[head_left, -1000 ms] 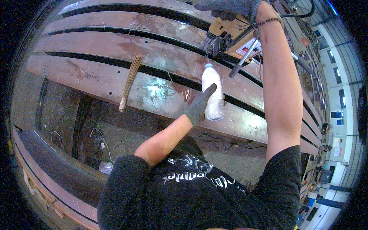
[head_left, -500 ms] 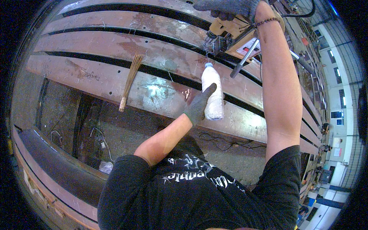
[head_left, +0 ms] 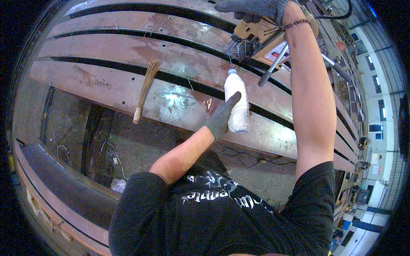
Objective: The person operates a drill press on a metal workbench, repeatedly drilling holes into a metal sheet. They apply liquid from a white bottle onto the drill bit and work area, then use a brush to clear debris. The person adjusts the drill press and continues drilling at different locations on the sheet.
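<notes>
A dark grey work glove covers my left hand [head_left: 226,113], which is closed around a whitish plastic bottle [head_left: 237,102] with a blue cap. The bottle tilts over the steel beams, its cap toward the tool end of a yellowish drilling machine [head_left: 245,30]. Thin pale streaks show between cap and tool; whether they are liquid or shavings I cannot tell. My right hand [head_left: 256,8], gloved too, lies on top of the machine at the upper edge, fingers curled over it and partly cut off. Metal feed handles [head_left: 273,64] stick out beside my right forearm.
Long rusty steel beams [head_left: 106,83] lie side by side with dark gaps and a few drilled holes. A bundle of thin sticks [head_left: 146,91] rests across the nearest beam. A white cable [head_left: 114,158] and a crumpled plastic bag [head_left: 118,185] are below, left.
The feed handles have turned very slightly. Both hands stay where they were, the left still around the bottle.
</notes>
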### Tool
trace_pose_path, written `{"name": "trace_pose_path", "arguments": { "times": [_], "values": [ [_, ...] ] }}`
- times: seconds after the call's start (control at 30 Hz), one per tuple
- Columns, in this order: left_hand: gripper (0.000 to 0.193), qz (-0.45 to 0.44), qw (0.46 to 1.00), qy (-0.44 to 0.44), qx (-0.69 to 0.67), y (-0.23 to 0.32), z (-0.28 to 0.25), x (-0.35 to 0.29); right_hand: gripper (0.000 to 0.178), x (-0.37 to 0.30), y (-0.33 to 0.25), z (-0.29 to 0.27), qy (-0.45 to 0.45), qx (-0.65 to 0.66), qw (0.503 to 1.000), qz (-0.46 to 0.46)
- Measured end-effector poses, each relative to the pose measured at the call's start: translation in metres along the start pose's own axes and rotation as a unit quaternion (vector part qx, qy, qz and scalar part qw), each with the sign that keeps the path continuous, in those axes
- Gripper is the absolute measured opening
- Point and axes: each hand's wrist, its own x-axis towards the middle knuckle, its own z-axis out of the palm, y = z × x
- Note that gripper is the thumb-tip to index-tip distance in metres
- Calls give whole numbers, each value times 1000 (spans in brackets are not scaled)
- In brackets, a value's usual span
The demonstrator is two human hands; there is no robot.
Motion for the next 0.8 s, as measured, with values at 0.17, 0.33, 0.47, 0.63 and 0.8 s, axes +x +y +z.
{"name": "trace_pose_path", "arguments": {
  "times": [0.17,0.33,0.47,0.63,0.8],
  "values": [
    [55,-6,1000,-1,-1,1,2,-1,57,4,7,4,11,21,1000,-16],
    [54,-4,1000,-3,17,0,0,0,59,2,1,1,-1,2,1000,-1],
    [53,-19,1000,-10,15,-2,0,1,59,-5,-1,-1,-5,2,1000,27],
    [54,14,1000,7,10,2,-7,3,59,7,-7,5,-4,19,1000,-3],
    [55,0,1000,-5,25,0,0,0,60,-1,-3,3,-8,25,999,18]
  ]
}}
